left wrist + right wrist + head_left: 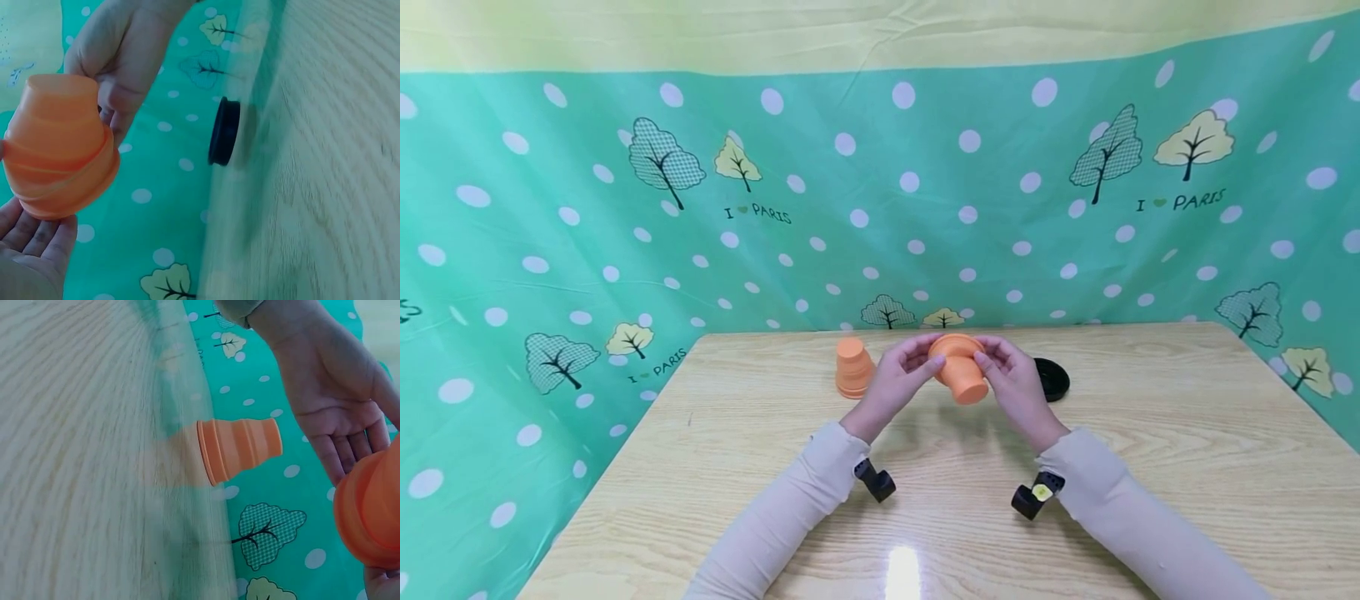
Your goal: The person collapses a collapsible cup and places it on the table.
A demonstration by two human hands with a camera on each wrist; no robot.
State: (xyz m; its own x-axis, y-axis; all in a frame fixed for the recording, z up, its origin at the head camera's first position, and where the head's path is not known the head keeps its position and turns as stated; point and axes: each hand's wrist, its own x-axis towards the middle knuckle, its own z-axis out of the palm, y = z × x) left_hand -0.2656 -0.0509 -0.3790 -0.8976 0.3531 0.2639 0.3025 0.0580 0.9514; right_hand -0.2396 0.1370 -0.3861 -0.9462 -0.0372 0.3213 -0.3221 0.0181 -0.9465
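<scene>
Gripping an orange cup (961,373) with left hand (898,375) and right hand (1018,383), raised above the table (700,467), inside hidden. Showing that cup cut off in the right wrist view, nearly whole in the left. Beyond, making out a second cup (853,367) in head and right wrist views only; also a black dish (1055,380), partly behind the right hand in head view, unobstructed in left wrist view.

Smooth plastic cup (962,373), glossy wood-grain tabletop (955,475)

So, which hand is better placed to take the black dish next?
Probably the right hand: the dish lies close to it, while the left hand is nearer the upturned cup. Both hold the other cup now.
</scene>
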